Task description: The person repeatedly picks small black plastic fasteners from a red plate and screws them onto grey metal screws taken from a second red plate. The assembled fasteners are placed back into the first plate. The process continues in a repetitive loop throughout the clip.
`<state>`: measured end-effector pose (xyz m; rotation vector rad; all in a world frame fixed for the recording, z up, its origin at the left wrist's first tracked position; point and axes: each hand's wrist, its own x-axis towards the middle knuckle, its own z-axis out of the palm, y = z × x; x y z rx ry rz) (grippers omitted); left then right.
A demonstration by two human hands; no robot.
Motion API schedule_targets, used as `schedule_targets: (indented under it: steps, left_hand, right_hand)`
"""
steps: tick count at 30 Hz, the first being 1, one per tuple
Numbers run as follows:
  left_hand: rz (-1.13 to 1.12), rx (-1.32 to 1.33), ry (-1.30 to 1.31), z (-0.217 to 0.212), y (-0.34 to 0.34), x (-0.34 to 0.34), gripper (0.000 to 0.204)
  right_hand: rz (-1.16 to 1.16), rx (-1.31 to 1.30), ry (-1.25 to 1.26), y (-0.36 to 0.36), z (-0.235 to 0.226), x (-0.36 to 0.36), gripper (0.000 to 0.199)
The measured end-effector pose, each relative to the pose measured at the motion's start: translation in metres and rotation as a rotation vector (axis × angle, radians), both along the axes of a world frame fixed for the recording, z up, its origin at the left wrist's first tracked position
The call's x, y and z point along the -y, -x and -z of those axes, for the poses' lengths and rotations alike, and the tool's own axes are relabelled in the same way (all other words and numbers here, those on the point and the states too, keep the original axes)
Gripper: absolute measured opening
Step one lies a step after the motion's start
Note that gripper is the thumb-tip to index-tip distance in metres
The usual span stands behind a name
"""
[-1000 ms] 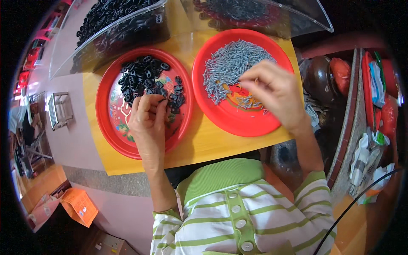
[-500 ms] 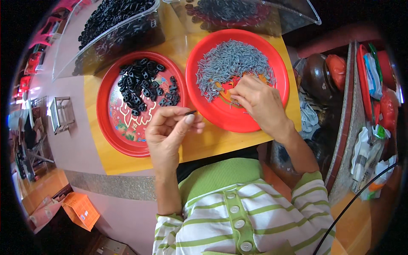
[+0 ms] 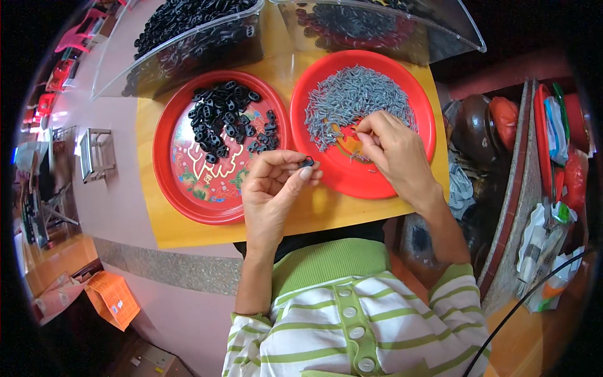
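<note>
At the yellow worktop [image 3: 176,234]: small black oval plastic piece [image 3: 306,161] in hand, other hand at the screws

Change over the last second: our left hand [image 3: 273,185] has come off the heap of black plastic pieces [image 3: 220,110] in the flower-printed round red tray [image 3: 162,166]. Now it's just beside the near left rim of the bright round red tray [image 3: 370,188]. Thumb and fingers are clamped on the one piece; half a second ago it showed edge-on, now a looped opening is visible. Our right hand [image 3: 399,147] has stayed over the bright tray, fingers bent down at the near edge of the pile of slim silver-grey metal screws [image 3: 355,94]. Fingertips close together; we can't tell if a screw is between them.

Our read: left side is supplied, right side looks mid-pick, unconfirmed.

Materials: black pieces look moulded, smooth, slightly glossy, rounded, many with two holes. Screws thin, straight, dull metallic, lying every which way in a dense layer. Both trays shiny, with raised rims and printed bases. Behind them we have a clear plastic left bin [image 3: 213,56] with more black pieces, plus a clear plastic right bin [image 3: 377,41]; walls look thin and stiff.
</note>
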<state>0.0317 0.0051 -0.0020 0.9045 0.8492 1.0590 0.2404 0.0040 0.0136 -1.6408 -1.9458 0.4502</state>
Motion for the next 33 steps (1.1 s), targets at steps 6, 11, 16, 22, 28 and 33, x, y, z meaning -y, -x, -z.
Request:
schedule_targets:
  steps: [6, 11, 16, 22, 28, 33]
  left_hand:
    - [-0.004, -0.039, -0.018, -0.004, -0.001, -0.004, 0.020]
    - [-0.018, -0.049, 0.018, -0.008, -0.002, -0.004, 0.019]
    - [-0.040, -0.104, -0.087, -0.008, -0.004, -0.005, 0.015]
    - [-0.062, -0.091, -0.074, -0.012, -0.007, -0.005, 0.014]
    - [-0.025, -0.073, -0.041, -0.011, -0.005, -0.003, 0.013]
    - [-0.030, -0.379, -0.270, -0.007, 0.001, -0.001, 0.011]
  right_hand:
    - [0.030, -0.189, -0.017, 0.003, -0.001, 0.003, 0.011]
    - [0.087, -0.488, 0.155, 0.013, -0.012, 0.012, 0.007]
    - [0.018, -0.621, 0.086, 0.033, -0.009, 0.009, 0.008]
    - [-0.019, -0.622, 0.054, 0.046, -0.011, 0.008, 0.010]
    - [-0.049, -0.474, -0.099, 0.049, -0.009, 0.007, 0.009]
    - [-0.080, -0.398, -0.127, 0.049, -0.008, 0.009, 0.010]
